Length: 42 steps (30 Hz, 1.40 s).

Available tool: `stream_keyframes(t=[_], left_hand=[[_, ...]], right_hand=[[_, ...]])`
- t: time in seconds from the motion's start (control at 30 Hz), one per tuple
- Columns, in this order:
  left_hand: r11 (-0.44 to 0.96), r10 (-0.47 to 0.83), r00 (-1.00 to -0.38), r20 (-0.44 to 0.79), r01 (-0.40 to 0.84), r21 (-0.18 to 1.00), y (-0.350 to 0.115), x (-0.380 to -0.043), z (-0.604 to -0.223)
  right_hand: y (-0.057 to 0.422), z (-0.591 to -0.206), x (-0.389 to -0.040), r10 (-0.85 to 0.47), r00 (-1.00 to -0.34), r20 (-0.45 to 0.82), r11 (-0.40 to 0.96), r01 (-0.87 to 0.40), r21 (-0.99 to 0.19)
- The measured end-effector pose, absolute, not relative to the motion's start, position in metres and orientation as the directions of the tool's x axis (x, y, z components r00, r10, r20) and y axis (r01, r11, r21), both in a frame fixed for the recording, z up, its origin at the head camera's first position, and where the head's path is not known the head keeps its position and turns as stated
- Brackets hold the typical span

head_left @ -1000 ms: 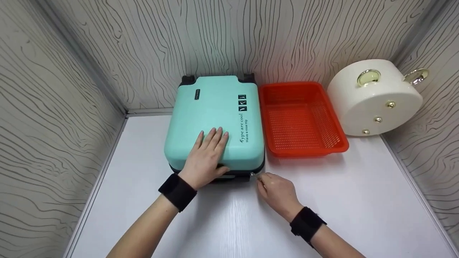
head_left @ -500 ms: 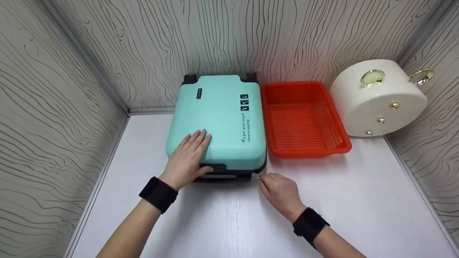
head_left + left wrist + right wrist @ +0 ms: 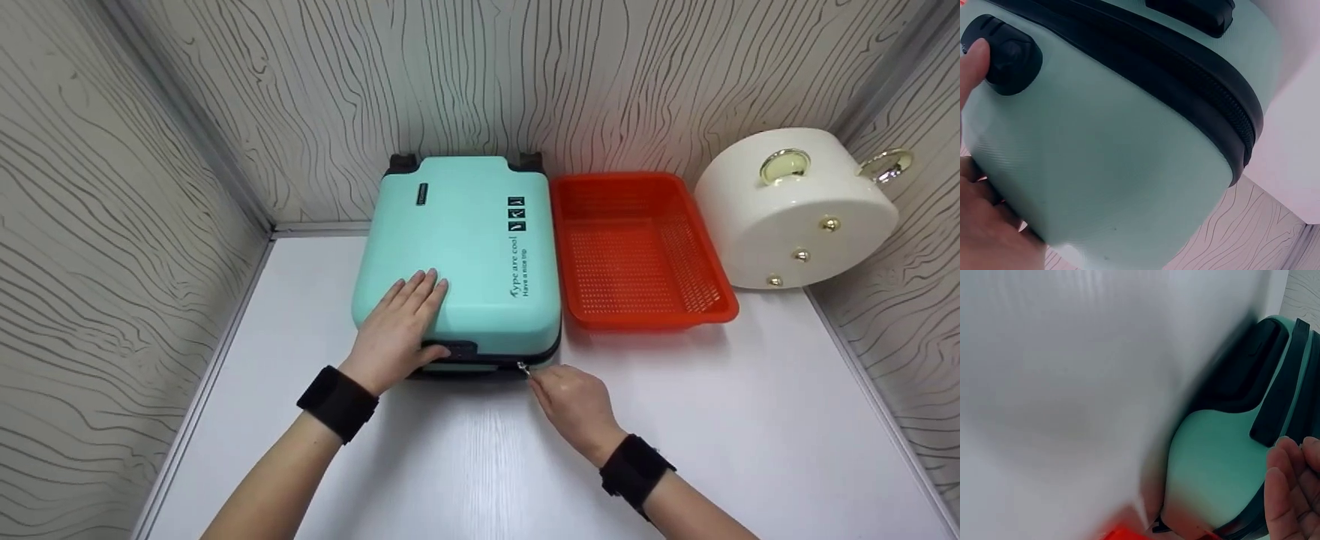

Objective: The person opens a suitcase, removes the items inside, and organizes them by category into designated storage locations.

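Observation:
A mint-green hard suitcase [image 3: 465,247] lies flat, its black wheels toward the back wall. My left hand [image 3: 397,326] rests on its lid near the front edge, fingers straight. In the left wrist view, the left thumb [image 3: 976,63] touches a black latch-like piece [image 3: 1016,59] on the suitcase side. A black zipper [image 3: 1207,84] runs round the seam. At the front right corner, my right hand [image 3: 574,401] pinches a small metal zipper pull [image 3: 523,367]. In the right wrist view, the right fingers [image 3: 1280,495] are close to the black side handle [image 3: 1280,399]; the pull is hidden there.
A red perforated plastic basket [image 3: 637,251] stands directly right of the suitcase. Beyond it, a round white case [image 3: 795,210] with gold handles and studs leans in the back right corner. Patterned walls [image 3: 480,82] enclose the white table [image 3: 480,465] behind and on both sides.
My left hand has slid left across the front of the lid. My right hand has moved slightly left along the seam with the zipper pull. The head view has shifted a little.

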<state>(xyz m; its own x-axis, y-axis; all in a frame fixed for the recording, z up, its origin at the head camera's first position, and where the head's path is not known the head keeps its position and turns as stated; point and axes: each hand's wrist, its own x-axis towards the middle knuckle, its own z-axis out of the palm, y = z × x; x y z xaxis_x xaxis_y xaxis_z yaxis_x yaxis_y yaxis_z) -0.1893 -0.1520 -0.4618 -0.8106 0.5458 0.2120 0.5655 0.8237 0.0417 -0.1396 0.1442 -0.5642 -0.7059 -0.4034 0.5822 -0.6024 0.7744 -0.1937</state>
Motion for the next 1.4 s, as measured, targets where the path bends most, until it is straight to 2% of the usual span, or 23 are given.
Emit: stream_keyframes(t=[0.6,1.2,1.4], left_hand=[[0.832,0.536,-0.822,0.191,0.553,0.046,-0.152,-0.189,-0.461],[0.795,0.589,-0.778,0.219,0.607,0.019,-0.161,-0.193,-0.461],[0.832,0.541,-0.817,0.201,0.555,0.017,-0.189,-0.192,-0.459]], right_hand=[[0.111,-0.565,-0.144,-0.409,-0.695,0.591,0.729,-0.639,-0.247],[0.096,-0.573,-0.145,-0.431,-0.685,0.588,0.699,-0.665,-0.263],[0.1,-0.575,-0.143,-0.435,-0.686,0.583,0.698,-0.666,-0.262]])
